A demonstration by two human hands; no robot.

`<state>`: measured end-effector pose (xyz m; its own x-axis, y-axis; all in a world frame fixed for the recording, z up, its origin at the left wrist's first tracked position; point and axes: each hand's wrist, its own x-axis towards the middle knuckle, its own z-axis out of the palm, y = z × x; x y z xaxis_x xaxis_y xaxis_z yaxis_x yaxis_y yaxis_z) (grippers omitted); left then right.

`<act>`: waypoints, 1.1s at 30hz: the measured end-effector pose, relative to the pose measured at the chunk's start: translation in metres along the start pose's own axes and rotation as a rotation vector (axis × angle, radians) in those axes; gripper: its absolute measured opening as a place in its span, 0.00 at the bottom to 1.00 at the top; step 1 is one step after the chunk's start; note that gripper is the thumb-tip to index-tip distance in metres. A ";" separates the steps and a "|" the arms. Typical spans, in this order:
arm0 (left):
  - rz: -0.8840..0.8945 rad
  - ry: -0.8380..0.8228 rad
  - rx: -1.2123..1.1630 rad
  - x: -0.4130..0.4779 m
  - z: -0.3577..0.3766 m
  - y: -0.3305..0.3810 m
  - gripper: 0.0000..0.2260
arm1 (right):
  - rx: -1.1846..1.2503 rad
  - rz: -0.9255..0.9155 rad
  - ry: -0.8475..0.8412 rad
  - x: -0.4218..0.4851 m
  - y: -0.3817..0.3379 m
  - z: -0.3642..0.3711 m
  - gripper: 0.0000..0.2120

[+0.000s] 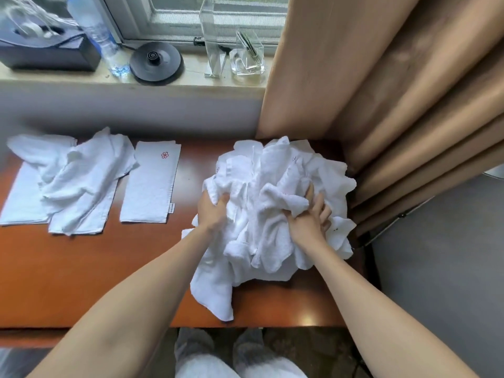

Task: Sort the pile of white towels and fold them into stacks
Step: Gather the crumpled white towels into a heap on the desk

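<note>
Forearms reach in from the bottom edge of the head view, above the person's light trousers, to the pile of white towels (275, 170). It is heaped on the right part of the wooden counter (81, 268), against the tan curtain (395, 91).

The left hand (211, 211) has its fingers curled into a fold at the pile's left flank, gripping cloth. It seems placed there to hold the heap back. The right hand (308, 222) grips a bunched towel (283, 200) near the top, thumb over the roll, its outer fingers (324, 210) spread more loosely against the cloth behind. By this grip, one towel is probably being singled out from the tangle. One corner of the pile trails toward the counter's near edge.

Left of the pile, well apart, a folded towel (152, 184) with a red emblem lies flat, likely the start of a stack. Further left, crumpled towels (79, 178) lie over flat ones (19, 200), perhaps a second group waiting to be folded. Most of the work looks undone.

On the windowsill (54, 77) stand a kettle base (155, 62), a water bottle (95, 28) and a dark tissue box (46, 50).
</note>
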<state>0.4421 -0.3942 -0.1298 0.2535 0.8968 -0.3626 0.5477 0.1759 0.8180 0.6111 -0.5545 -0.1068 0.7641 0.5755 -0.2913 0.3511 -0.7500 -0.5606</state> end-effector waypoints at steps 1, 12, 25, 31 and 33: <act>-0.036 -0.032 0.016 0.003 0.001 -0.003 0.20 | -0.023 0.001 -0.001 0.000 0.001 0.004 0.44; 0.012 -0.233 0.448 -0.056 -0.017 -0.034 0.38 | -0.100 -0.072 -0.068 -0.022 0.001 -0.020 0.54; 0.215 -0.425 0.255 -0.084 -0.040 -0.019 0.33 | -0.472 -0.432 -0.154 -0.057 -0.002 0.026 0.33; 0.293 -0.408 0.518 -0.083 -0.056 -0.021 0.31 | -0.575 -0.403 -0.215 -0.050 -0.024 0.031 0.36; 0.336 -0.378 0.590 -0.081 -0.065 -0.015 0.31 | -0.555 -0.408 -0.231 -0.055 -0.027 0.026 0.37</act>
<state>0.3610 -0.4435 -0.0836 0.6781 0.6454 -0.3517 0.7000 -0.4212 0.5767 0.5460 -0.5575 -0.0959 0.4016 0.8530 -0.3335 0.8536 -0.4805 -0.2011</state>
